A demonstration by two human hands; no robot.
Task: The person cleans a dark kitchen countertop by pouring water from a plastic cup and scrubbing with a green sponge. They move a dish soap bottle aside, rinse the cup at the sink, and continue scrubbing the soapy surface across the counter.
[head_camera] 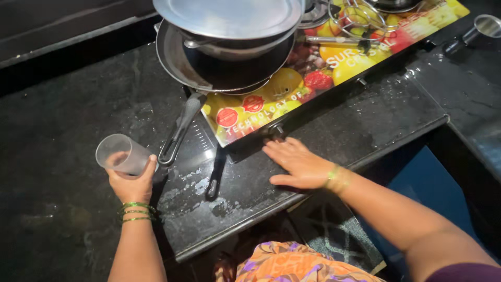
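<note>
There is just one camera. It sits on the person's head and looks almost straight down at the black counter (78,104). It is close, about as far as the arms reach. The stove (334,68) is at the top of the view, past the counter's front edge. The person's lap shows at the bottom, nearest the camera.

Clear plastic cup (121,154), tilted, empty
</note>
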